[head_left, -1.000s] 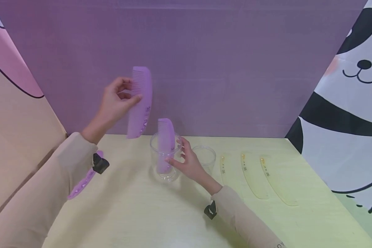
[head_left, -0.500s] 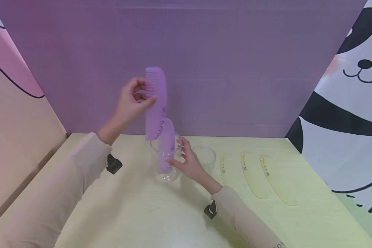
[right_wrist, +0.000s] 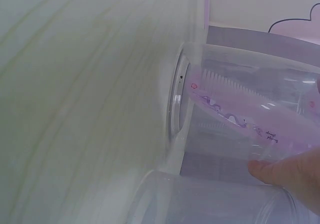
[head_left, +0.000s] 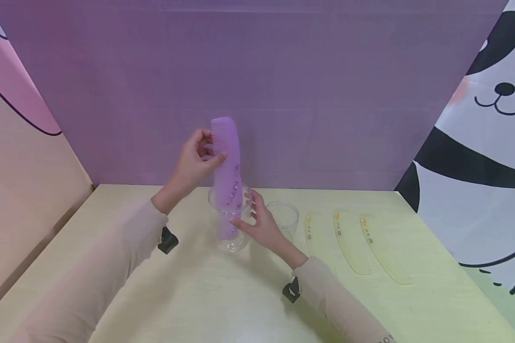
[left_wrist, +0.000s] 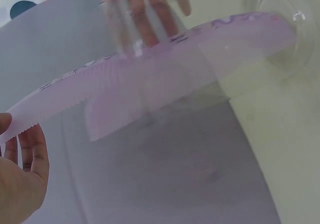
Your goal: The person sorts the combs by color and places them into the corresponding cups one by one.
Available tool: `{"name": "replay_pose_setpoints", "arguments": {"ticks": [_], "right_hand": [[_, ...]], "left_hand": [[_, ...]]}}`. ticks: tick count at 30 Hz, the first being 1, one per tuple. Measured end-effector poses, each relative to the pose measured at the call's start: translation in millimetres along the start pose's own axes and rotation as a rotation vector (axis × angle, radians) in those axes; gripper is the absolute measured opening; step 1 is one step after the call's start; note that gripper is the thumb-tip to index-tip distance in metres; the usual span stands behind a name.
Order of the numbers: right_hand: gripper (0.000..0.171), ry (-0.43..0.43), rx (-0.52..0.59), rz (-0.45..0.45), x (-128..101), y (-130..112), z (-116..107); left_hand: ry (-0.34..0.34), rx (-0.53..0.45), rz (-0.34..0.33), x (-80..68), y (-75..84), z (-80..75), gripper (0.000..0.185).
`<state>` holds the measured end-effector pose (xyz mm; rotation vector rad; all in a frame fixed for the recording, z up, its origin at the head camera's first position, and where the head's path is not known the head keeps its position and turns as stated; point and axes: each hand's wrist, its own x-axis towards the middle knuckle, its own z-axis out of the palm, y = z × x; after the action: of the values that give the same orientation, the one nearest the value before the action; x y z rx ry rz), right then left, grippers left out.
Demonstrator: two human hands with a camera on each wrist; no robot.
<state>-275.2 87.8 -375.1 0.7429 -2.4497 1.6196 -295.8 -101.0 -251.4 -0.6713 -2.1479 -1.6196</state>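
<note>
The upper, toothed end of a long curved purple plastic comb point(head_left: 226, 157) is pinched between the thumb and curled fingers of the left hand point(head_left: 194, 162), and the comb is held nearly upright with its lower end already dipped past the rim of a tall clear plastic cup point(head_left: 229, 221). Over the last second this hand has been carried rightward and downward: the comb was held high and to the left of the cup, then directly above it, and is now partly lowered inside. In the left wrist view the comb point(left_wrist: 150, 79) is seen running from the fingers point(left_wrist: 27, 156) toward the cup's mouth. A second purple comb point(head_left: 228, 227) is already stood in the same cup, seen through the wall behind the one coming in. The cup is steadied by the right hand point(head_left: 262, 224), whose fingers are curled against its side; that hand has not been moved. By this change the insertion is judged to be under way but not finished, since the comb is not yet released. Just to the right, a shorter clear plastic cup point(head_left: 283, 216) is stood, and beyond it three pale yellow translucent combs point(head_left: 352, 243) are laid side by side on the light wooden table point(head_left: 197, 295).
</note>
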Motion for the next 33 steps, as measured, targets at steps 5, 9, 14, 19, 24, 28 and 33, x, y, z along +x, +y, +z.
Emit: {"name": "replay_pose_setpoints", "arguments": {"ticks": [5,9,14,19,24,28,33], "right_hand": [[0.082,-0.002,0.000,0.008,-0.2,0.0,0.2],[0.081,0.000,0.000,0.005,-0.3,-0.4,0.6],[0.079,0.007,-0.003,-0.001,-0.2,0.1,0.6],[0.079,0.009,-0.009,-0.005,0.2,0.8,0.6],[0.078,-0.003,0.003,-0.002,-2.8,-10.7,-1.3],[0.079,-0.008,0.004,0.008,-2.9,-10.5,-1.9],[0.080,-0.002,-0.002,-0.011,-0.2,0.0,-0.6]], "left_hand": [[-0.017,0.003,0.002,-6.9,-13.4,8.6,0.036],[-0.025,-0.006,-0.005,-12.7,-21.4,14.9,0.037],[-0.049,-0.020,-0.029,-18.9,-29.2,19.3,0.040],[-0.088,0.008,-0.068,-23.1,-34.5,20.7,0.044],[-0.124,0.046,-0.061,-25.8,-38.3,21.4,0.049],[-0.146,0.082,-0.044,-29.4,-32.1,21.9,0.048],[-0.163,0.129,-0.042,-30.0,-36.0,23.9,0.045]]}}
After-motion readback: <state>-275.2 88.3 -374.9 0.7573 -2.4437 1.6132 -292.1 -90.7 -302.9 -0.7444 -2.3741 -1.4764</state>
